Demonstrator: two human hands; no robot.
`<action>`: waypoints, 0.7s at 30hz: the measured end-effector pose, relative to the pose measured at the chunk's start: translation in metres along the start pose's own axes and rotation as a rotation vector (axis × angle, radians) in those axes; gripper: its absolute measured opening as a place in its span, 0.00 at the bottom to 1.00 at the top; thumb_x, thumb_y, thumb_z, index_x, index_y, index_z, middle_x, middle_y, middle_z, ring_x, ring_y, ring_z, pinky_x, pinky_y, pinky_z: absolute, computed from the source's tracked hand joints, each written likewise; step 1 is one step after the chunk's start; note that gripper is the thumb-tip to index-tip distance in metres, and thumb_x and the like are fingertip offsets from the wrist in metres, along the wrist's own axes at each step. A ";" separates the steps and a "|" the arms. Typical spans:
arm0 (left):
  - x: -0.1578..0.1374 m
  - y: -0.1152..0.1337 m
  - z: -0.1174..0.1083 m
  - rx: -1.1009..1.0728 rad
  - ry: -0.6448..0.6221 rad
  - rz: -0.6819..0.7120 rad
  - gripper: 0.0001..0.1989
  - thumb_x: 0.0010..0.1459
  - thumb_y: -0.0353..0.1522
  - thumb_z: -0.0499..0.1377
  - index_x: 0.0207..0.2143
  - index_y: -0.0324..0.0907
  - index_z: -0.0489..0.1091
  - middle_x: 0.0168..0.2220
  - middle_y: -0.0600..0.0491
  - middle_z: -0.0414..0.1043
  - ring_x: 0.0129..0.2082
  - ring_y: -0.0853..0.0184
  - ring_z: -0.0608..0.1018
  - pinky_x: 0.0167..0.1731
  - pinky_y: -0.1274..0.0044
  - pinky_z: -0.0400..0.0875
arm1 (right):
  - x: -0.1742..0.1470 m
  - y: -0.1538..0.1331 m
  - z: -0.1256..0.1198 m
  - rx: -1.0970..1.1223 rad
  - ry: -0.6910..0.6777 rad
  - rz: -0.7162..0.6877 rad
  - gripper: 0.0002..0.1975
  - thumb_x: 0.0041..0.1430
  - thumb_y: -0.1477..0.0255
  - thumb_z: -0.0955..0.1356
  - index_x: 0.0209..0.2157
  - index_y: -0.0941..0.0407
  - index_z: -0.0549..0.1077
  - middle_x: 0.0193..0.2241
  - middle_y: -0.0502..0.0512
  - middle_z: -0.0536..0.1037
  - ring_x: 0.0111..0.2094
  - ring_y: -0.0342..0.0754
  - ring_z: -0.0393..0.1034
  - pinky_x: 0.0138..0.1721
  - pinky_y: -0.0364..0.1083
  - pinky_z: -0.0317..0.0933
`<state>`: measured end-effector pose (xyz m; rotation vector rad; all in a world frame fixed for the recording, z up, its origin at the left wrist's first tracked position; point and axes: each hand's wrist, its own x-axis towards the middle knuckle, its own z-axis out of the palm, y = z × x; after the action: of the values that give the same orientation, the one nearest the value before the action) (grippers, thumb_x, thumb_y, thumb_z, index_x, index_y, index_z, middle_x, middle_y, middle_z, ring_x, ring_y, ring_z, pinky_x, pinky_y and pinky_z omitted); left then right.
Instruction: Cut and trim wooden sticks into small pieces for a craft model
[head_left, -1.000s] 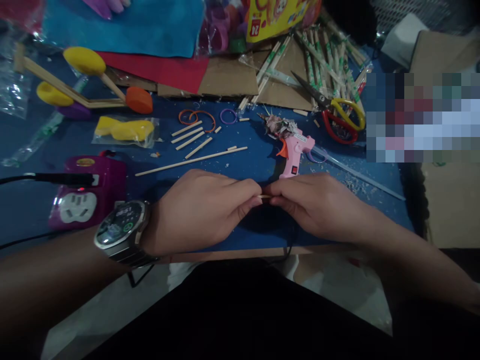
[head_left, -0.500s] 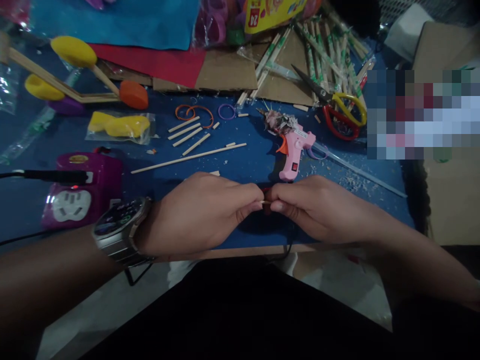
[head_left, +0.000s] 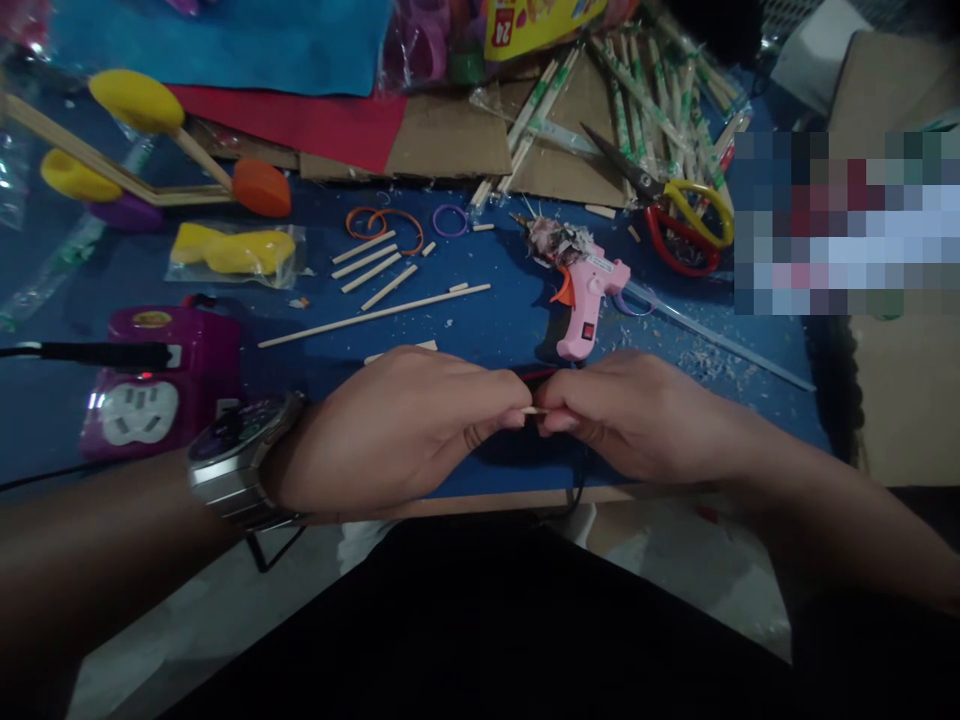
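Between my two hands, a small piece of thin wooden stick (head_left: pixel 533 410) is pinched at the table's front edge. My left hand (head_left: pixel 420 425), with a metal watch at its wrist, is closed on the stick's left end. My right hand (head_left: pixel 637 415) is closed on the other end, thumb against forefinger. Most of the stick is covered by my fingers. Just beyond my right hand lies a pink glue gun (head_left: pixel 585 305), its nozzle end dirty, with a clear glue stick (head_left: pixel 720 345) in its back. A long wooden stick (head_left: pixel 375 315) lies beyond my left hand.
Several short cut sticks (head_left: pixel 367 262) and rubber bands (head_left: pixel 386 228) lie mid-table. Scissors (head_left: pixel 675 215) with red and yellow handles are at back right. A purple power socket (head_left: pixel 161 375) stands left. Wrapped chopsticks (head_left: pixel 645 110) and cardboard (head_left: pixel 442 135) are at the back.
My hands keep their pinch on the small stick; the fingertips have shifted slightly and a bit more of its pale wood shows. The whole view has moved a little.
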<state>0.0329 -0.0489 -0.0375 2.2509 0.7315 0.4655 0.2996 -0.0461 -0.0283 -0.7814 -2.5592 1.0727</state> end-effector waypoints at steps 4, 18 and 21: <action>0.000 0.000 -0.001 -0.015 -0.010 -0.004 0.19 0.81 0.39 0.47 0.40 0.49 0.74 0.37 0.56 0.85 0.35 0.66 0.83 0.35 0.72 0.67 | -0.001 -0.001 0.000 0.013 0.008 -0.008 0.15 0.82 0.63 0.62 0.39 0.53 0.72 0.29 0.47 0.77 0.27 0.42 0.64 0.31 0.43 0.54; -0.001 -0.001 0.000 -0.006 -0.007 0.039 0.15 0.80 0.37 0.49 0.41 0.49 0.73 0.36 0.60 0.83 0.33 0.69 0.81 0.36 0.72 0.66 | -0.002 0.000 0.000 0.015 -0.015 -0.025 0.13 0.82 0.65 0.62 0.41 0.53 0.72 0.29 0.47 0.77 0.27 0.41 0.64 0.30 0.42 0.53; -0.001 -0.002 -0.001 -0.017 -0.010 0.040 0.15 0.80 0.37 0.49 0.41 0.48 0.73 0.36 0.60 0.83 0.34 0.69 0.81 0.36 0.73 0.66 | -0.002 0.000 0.000 0.007 -0.001 -0.044 0.13 0.82 0.65 0.62 0.41 0.53 0.72 0.29 0.46 0.76 0.27 0.41 0.64 0.30 0.42 0.53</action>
<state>0.0310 -0.0480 -0.0380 2.2537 0.6766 0.4780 0.3012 -0.0476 -0.0287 -0.7200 -2.5594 1.0685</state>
